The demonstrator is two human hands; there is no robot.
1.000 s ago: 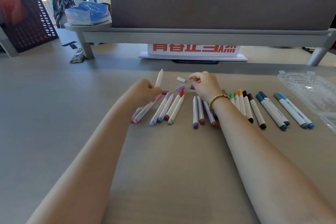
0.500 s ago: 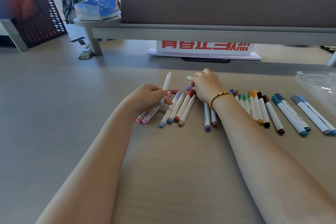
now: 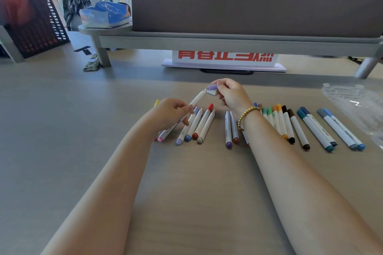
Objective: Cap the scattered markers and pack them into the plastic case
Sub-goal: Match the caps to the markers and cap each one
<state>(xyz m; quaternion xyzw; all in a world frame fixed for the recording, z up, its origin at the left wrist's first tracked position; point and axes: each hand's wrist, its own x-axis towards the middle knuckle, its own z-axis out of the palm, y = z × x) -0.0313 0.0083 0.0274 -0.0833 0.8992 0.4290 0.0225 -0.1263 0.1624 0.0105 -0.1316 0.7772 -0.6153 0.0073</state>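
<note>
My left hand grips a white uncapped marker, its tip pointing up and right. My right hand pinches a lilac cap just off that tip, a small gap between them. Several white markers with coloured ends lie side by side on the desk: one group by my left hand, another to the right of my right wrist. The clear plastic case lies open at the right edge.
A grey monitor riser spans the back of the desk, with a white sign with red characters under it. A black mesh basket stands at the back left. A small white piece lies beneath the cap.
My right hand has lifted the lilac cap off the desk and brought it up to the marker's tip. My left hand has tilted the marker towards it.
</note>
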